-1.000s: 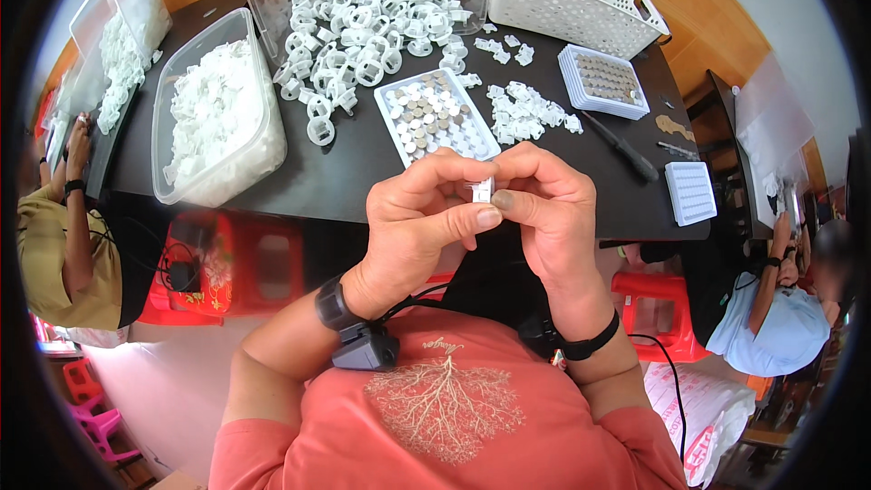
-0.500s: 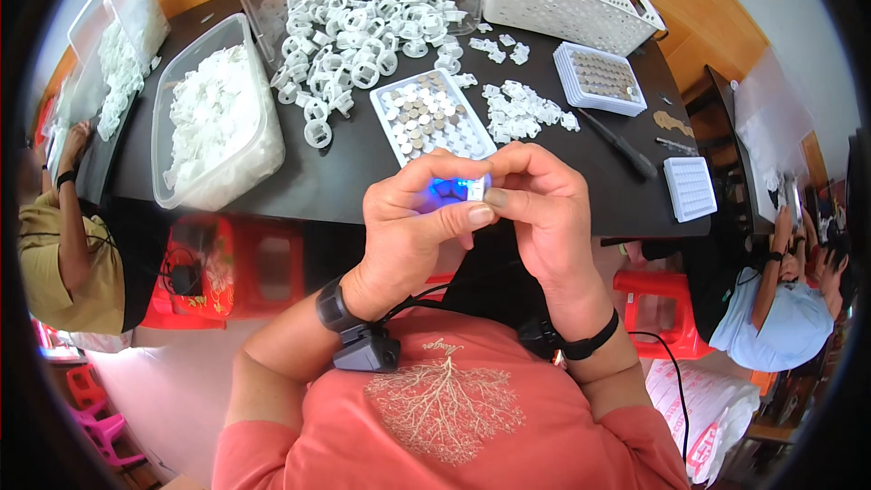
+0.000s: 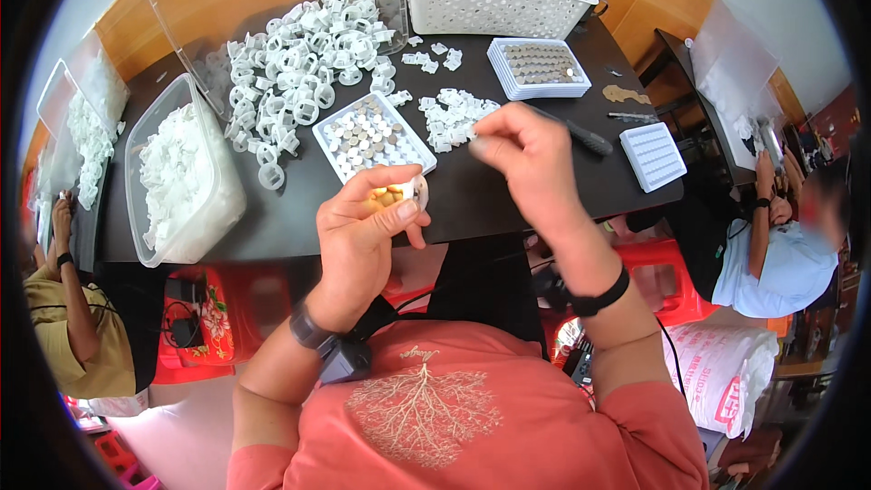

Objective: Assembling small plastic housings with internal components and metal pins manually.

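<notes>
My left hand [image 3: 363, 231] pinches a small white plastic light [image 3: 419, 191] between thumb and fingers, above the table's near edge. A yellow-orange glow shows on the curled fingers behind it. My right hand [image 3: 535, 163] hangs over the near edge of a pile of small white plastic clips [image 3: 454, 116], its thumb and fingertips drawn together. Whether something sits between those fingertips cannot be made out. Just beyond my left hand lies a pale tray of coin-like silver discs [image 3: 372, 134]. A dark-handled screwdriver [image 3: 588, 137] is partly hidden behind my right hand.
White ring-shaped plastic parts [image 3: 304, 63] are heaped at the back left. Beside them stands a clear tub of white pieces [image 3: 186, 177]. A white perforated basket [image 3: 499, 4], stacked disc trays [image 3: 537, 73] and a pale ridged tray [image 3: 653, 156] occupy the right. Co-workers sit on both sides.
My hands have parted; the right has moved right toward the clip pile, while the left keeps the small light. Its glow has turned from blue to yellow-orange. The whole view has shifted.
</notes>
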`<state>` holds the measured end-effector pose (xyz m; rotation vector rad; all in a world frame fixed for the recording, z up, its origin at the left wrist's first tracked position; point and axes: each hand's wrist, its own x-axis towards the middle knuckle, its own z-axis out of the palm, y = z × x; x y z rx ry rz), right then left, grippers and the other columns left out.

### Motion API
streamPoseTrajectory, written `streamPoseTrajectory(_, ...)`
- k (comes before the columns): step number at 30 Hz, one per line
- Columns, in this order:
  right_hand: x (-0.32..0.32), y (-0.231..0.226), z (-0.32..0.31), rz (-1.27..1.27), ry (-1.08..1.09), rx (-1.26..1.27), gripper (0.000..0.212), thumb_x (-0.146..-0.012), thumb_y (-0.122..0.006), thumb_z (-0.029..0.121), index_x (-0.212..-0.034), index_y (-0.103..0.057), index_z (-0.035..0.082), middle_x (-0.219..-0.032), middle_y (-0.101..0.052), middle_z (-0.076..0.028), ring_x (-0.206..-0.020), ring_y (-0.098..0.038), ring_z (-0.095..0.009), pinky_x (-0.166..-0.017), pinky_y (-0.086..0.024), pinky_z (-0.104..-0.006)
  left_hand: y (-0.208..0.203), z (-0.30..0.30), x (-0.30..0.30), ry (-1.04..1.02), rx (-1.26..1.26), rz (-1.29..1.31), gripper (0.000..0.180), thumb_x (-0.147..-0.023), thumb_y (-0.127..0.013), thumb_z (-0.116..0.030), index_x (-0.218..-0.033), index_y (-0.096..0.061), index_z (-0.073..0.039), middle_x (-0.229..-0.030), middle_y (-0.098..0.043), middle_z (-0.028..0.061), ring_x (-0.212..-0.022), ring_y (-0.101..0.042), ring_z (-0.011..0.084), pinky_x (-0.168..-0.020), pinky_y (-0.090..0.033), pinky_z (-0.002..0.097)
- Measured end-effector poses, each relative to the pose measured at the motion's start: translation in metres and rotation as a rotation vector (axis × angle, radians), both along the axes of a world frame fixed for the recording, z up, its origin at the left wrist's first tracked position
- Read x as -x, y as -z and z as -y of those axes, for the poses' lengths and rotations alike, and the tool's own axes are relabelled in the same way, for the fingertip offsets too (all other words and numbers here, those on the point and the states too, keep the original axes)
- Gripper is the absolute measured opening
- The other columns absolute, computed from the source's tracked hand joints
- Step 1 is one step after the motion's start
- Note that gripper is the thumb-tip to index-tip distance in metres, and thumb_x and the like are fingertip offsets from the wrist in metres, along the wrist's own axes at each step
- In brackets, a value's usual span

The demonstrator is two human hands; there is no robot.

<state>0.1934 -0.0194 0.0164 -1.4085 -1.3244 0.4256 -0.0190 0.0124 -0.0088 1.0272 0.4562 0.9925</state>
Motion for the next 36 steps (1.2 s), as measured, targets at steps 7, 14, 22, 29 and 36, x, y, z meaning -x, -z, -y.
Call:
streamPoseTrajectory(7, -0.023, 0.004, -0.022, 0.597, 0.043, 0.095, 0.005, -0.079, -0.068, 0.007, -0.084, -0.068, 0.007, -0.085, -0.068, -0.010, -0.077, -0.067, -0.030, -0.068, -0.051, -0.0422, -0.004, -0.006, 0.009, -0.004, 0.012, -0.042, 0.033, -0.091, -0.068, -0.006, -0.120, -0.062, 0.007, -0.097, -0.068, 0.0163, -0.077, -0.068, 0.0210, -0.058, -0.054, 0.0297)
streamPoseTrajectory(14, -0.022, 0.012, -0.026, 0.805, 0.022, 0.048, 0.008, -0.077, -0.067, 0.003, -0.084, -0.066, 0.008, -0.086, -0.066, -0.008, -0.079, -0.066, -0.030, -0.067, -0.052, -0.0420, -0.002, -0.007, 0.022, 0.048, 0.085, 0.045, 0.032, -0.089, -0.071, -0.004, -0.119, -0.064, 0.006, -0.098, -0.069, 0.0168, -0.079, -0.068, 0.0214, -0.059, -0.054, 0.0293)
streamPoseTrajectory(22, -0.024, 0.026, -0.031, 1.059, 0.122, -0.141, 0.016, -0.073, -0.063, 0.000, -0.086, -0.059, 0.009, -0.085, -0.057, -0.007, -0.074, -0.063, -0.027, -0.061, -0.051, -0.0386, 0.006, -0.011, 0.019, 0.119, 0.122, 0.116, 0.043, -0.087, -0.074, -0.017, -0.124, -0.062, 0.003, -0.098, -0.068, 0.0206, -0.078, -0.067, 0.0258, -0.054, -0.053, 0.0308)
streamPoseTrajectory(29, -0.022, 0.021, -0.026, 0.809, 0.107, -0.128, 0.013, -0.080, -0.063, 0.001, -0.090, -0.060, 0.009, -0.084, -0.060, -0.007, -0.075, -0.064, -0.030, -0.062, -0.051, -0.0399, 0.002, -0.006, 0.014, 0.112, 0.132, 0.137, 0.033, -0.086, -0.074, -0.002, -0.117, -0.064, 0.006, -0.099, -0.069, 0.0179, -0.079, -0.069, 0.0227, -0.057, -0.055, 0.0305)
streamPoseTrajectory(36, 0.029, -0.004, 0.013, 0.229, -0.180, -0.286, 0.021, -0.080, -0.072, -0.004, -0.099, -0.066, 0.004, -0.085, -0.063, -0.009, -0.068, -0.062, -0.020, -0.058, -0.049, -0.0304, 0.001, -0.003, 0.008, 0.068, 0.126, 0.107, 0.032, -0.088, -0.072, 0.001, -0.118, -0.064, 0.006, -0.099, -0.069, 0.0165, -0.080, -0.069, 0.0210, -0.057, -0.055, 0.0294)
